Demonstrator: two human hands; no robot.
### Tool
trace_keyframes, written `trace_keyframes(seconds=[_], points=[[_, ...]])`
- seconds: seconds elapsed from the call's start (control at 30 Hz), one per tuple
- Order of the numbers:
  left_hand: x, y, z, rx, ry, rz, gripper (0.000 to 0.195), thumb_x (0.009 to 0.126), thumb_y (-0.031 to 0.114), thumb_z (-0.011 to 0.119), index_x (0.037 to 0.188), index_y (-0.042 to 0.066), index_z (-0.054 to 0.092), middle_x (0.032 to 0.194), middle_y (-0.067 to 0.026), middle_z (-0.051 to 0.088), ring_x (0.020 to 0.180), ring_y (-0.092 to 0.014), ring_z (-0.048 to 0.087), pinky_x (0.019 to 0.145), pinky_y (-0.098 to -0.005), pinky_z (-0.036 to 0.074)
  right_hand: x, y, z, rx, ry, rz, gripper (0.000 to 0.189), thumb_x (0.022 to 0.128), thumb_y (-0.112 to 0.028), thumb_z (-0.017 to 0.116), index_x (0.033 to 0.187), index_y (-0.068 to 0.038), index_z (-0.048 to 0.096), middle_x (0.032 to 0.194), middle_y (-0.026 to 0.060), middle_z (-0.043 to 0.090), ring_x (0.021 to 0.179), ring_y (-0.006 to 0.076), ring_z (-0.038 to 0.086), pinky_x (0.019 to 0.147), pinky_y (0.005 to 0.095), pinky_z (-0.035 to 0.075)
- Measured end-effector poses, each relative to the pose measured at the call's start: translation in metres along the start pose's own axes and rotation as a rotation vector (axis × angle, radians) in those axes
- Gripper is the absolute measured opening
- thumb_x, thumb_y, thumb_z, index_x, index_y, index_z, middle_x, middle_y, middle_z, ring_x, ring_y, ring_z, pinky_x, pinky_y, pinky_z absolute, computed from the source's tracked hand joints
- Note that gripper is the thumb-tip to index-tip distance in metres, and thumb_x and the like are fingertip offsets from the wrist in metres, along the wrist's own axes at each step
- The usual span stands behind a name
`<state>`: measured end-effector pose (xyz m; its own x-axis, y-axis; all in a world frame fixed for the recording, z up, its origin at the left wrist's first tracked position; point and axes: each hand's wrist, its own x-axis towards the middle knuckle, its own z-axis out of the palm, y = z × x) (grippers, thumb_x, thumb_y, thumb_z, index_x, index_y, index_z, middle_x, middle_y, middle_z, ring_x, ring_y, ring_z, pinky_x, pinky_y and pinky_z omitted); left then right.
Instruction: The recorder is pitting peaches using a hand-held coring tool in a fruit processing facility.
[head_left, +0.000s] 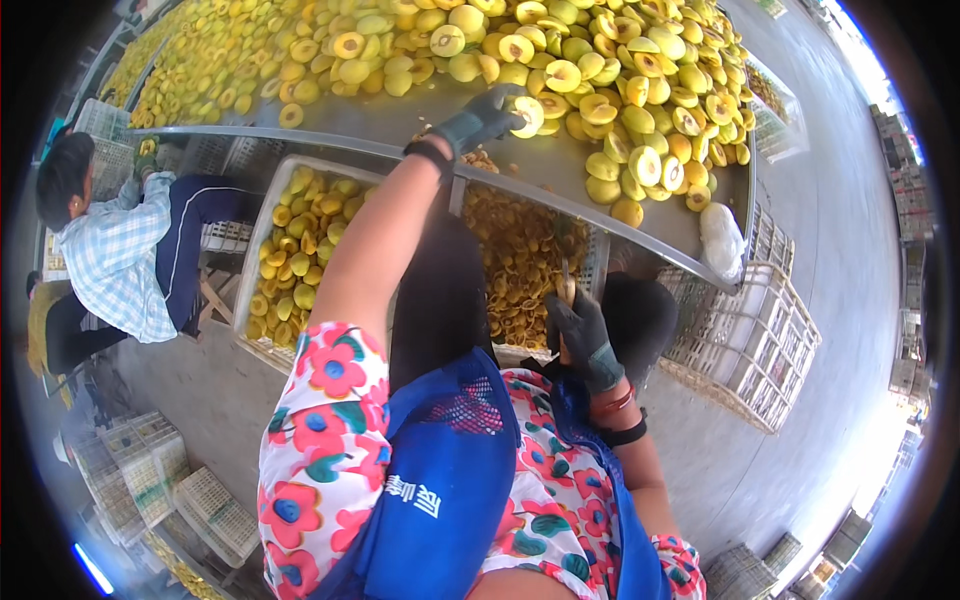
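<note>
My left hand (486, 118), in a dark glove, reaches over the metal sorting table (352, 120). Its fingers and thumb grip the near side of a cut yellow stone fruit half (529, 118), beside the heap of halved fruit (645, 97). Low in front of my body, my right hand (586, 336), also gloved, is closed around the wooden handle of a small tool (568, 289). A thin metal end sticks up from that handle; its exact shape is too small to tell. Below the tool's tip is a crate of brownish fruit scraps (517, 277).
Left of my knees stands a white crate of fruit halves (292, 255). A white plastic bag (721, 240) lies at the table's right corner, above stacked plastic crates (757, 337). Another person (120, 247) sits at the left. More crates (135, 465) stand behind, lower left.
</note>
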<state>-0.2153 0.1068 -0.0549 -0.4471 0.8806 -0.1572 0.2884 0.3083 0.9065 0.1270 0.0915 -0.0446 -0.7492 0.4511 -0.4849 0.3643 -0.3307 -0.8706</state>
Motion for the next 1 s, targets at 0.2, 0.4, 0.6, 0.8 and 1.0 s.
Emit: trace_keyframes(seconds=[0.2, 0.4, 0.6, 0.8, 1.0], points=[[-0.132, 0.079, 0.017, -0.354, 0.018, 0.029, 0.054, 0.085, 0.021, 0.064, 0.132, 0.006, 0.043, 0.106, -0.0039, 0.059, 0.081, -0.009, 0.054, 0.067, -0.0236, 0.045, -0.003, -0.052, 0.022, -0.297, 0.04, -0.441, 0.02, 0.086, -0.014, 0.062, 0.099, -0.002, 0.053, 0.071, 0.0124, 0.058, 0.059, 0.0209, 0.06, 0.053, 0.034, 0.045], [-0.188, 0.09, 0.055, -0.403, 0.07, 0.142, 0.046, 0.087, 0.021, 0.062, 0.128, 0.005, 0.046, 0.114, -0.0049, 0.056, 0.099, -0.011, 0.054, 0.084, -0.0262, 0.045, -0.013, -0.06, 0.035, -0.369, 0.101, -0.582, 0.024, 0.084, -0.015, 0.064, 0.1, 0.0, 0.053, 0.078, 0.0207, 0.061, 0.073, 0.0389, 0.061, 0.062, 0.0392, 0.046], [-0.206, 0.09, 0.08, -0.384, 0.184, 0.424, 0.043, 0.093, 0.031, 0.051, 0.124, 0.001, 0.048, 0.114, -0.0102, 0.055, 0.107, -0.018, 0.053, 0.094, -0.0309, 0.042, -0.03, -0.051, 0.038, -0.291, 0.104, -0.554, 0.022, 0.085, -0.01, 0.062, 0.102, 0.001, 0.054, 0.079, 0.0187, 0.062, 0.072, 0.0343, 0.062, 0.064, 0.0381, 0.048], [-0.202, 0.084, 0.1, -0.159, 0.389, 0.567, 0.044, 0.094, 0.035, 0.047, 0.12, 0.0, 0.049, 0.113, -0.0172, 0.054, 0.104, -0.027, 0.056, 0.091, -0.0339, 0.044, -0.047, -0.061, 0.03, 0.084, -0.141, -0.324, 0.017, 0.09, -0.008, 0.055, 0.106, 0.0, 0.054, 0.078, 0.0036, 0.059, 0.067, 0.0126, 0.056, 0.06, 0.0284, 0.047], [-0.205, 0.087, 0.107, -0.08, 0.461, 0.553, 0.043, 0.092, 0.033, 0.049, 0.12, 0.0, 0.048, 0.11, -0.0191, 0.058, 0.099, -0.032, 0.06, 0.085, -0.0364, 0.048, -0.046, -0.054, 0.037, 0.0, -0.109, -0.39, 0.015, 0.093, -0.007, 0.051, 0.107, -0.002, 0.053, 0.072, -0.0007, 0.055, 0.056, 0.0042, 0.049, 0.047, 0.0218, 0.041]])
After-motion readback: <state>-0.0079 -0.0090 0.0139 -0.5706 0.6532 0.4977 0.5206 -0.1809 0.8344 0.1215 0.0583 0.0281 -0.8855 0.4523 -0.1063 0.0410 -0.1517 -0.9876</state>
